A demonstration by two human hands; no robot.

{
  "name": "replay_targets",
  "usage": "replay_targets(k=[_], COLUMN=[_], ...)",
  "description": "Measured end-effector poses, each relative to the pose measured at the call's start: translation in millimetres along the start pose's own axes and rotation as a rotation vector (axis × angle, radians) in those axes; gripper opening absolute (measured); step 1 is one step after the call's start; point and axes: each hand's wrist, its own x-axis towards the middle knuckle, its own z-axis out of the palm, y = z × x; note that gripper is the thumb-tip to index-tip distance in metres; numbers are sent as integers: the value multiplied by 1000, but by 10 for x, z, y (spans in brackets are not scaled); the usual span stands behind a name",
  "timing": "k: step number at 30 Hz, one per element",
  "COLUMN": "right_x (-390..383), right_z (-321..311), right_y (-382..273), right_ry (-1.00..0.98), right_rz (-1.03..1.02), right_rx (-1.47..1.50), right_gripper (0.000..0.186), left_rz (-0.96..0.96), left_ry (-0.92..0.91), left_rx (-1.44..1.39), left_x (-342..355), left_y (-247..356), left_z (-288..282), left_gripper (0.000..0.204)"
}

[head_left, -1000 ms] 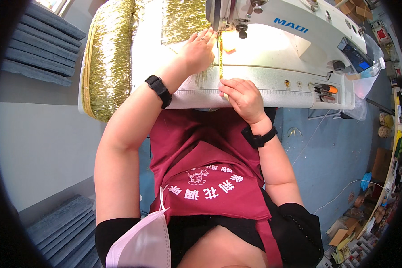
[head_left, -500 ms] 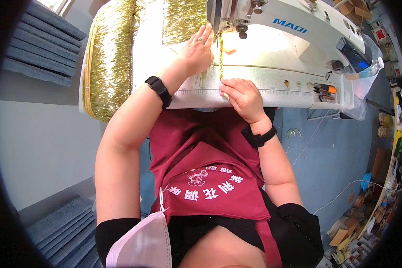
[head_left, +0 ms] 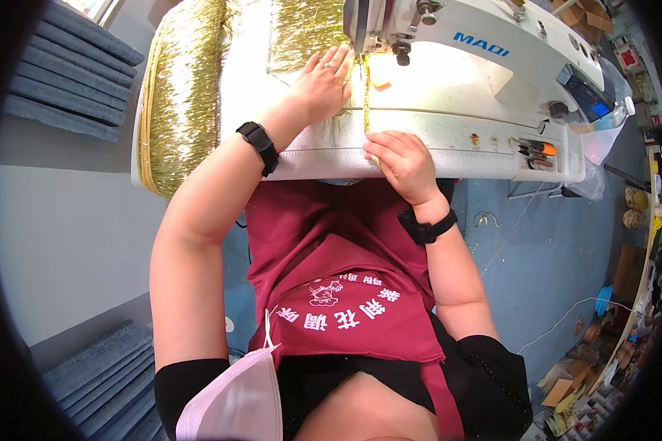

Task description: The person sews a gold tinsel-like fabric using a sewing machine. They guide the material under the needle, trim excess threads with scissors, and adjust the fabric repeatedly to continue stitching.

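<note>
My left hand [head_left: 322,88] lies flat with its fingers outstretched on gold tinsel fringe [head_left: 301,33], just left of the sewing machine's [head_left: 460,20] needle area. A narrow gold strip [head_left: 367,95] runs from beneath the machine head toward me. Near the front edge of the machine bed [head_left: 449,121], the fingers of my right hand [head_left: 403,163] are closed on the strip's near end. Part of the fringe is hidden under my left hand. The exact spot under the needle cannot be made out.
A thick bundle of gold tinsel [head_left: 184,88] drapes over the table's left end. Small tools, one with an orange handle [head_left: 541,147], sit in a tray at the right. A small orange piece [head_left: 380,85] lies beside the strip. Blue-grey folded fabric [head_left: 73,73] is stacked at far left.
My left hand has slid very slightly toward me, and its forearm has swung a little outward to the left. My right hand keeps its hold on the gold strip.
</note>
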Motion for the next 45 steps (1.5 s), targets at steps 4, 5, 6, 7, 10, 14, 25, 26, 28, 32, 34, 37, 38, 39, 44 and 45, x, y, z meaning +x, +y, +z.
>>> replay_targets(k=[4, 5, 6, 7, 10, 14, 25, 26, 28, 32, 34, 37, 38, 39, 44, 45], right_x=[9, 9, 14, 20, 24, 21, -66, -65, -73, -76, -74, -59, -57, -53, 23, 60], right_z=[-10, -16, -25, -29, -52, -73, -200, -211, -235, -230, -219, -220, -220, -238, -319, -328], right_y=[-17, -19, -19, -17, -29, -108, -647, -689, -796, -1000, -1074, -1148, -1158, -1154, -959, -891], right_ry=[-7, -7, -8, -5, 5, 15, -37, -46, -70, -105, -116, -145, -147, -184, -56, -2], right_rz=[33, 36, 38, 44, 79, 80, -81, -98, -123, -143, -178, -186, -190, -185, -86, -58], right_rx=[21, 27, 33, 42, 92, 197, 420, 433, 443, 513, 537, 536, 533, 533, 448, 407], right_gripper=[18, 17, 17, 18, 20, 24, 25, 26, 27, 28, 29, 30, 30, 30, 31, 34], left_rz=[18, 24, 23, 22, 17, 2, 23, 16, -18, -135, -122, -73, -96, -123, -186, -133], left_ry=[-16, -6, -9, -10, -33, -8, 67, 82, 46, 181, 346, 542, 541, 528, 551, 584], left_rx=[7, 0, 8, 17, 52, 15, -105, -87, -51, -69, -36, -77, -137, -195, -503, -529], left_x=[4, 1, 0, -1, -17, -136, -1100, -1167, -1313, -1496, -1494, -1451, -1455, -1462, -1492, -1487], left_y=[-7, -8, -6, -5, -14, -23, 37, 50, 95, 269, 335, 356, 362, 367, 325, 285], left_z=[-4, -2, -1, 1, 7, 18, -10, -16, -41, -50, -31, -23, -21, -25, -47, -48], left_gripper=[63, 62, 62, 62, 62, 62, 63, 64, 66, 57, 38, 19, 19, 19, 23, 28])
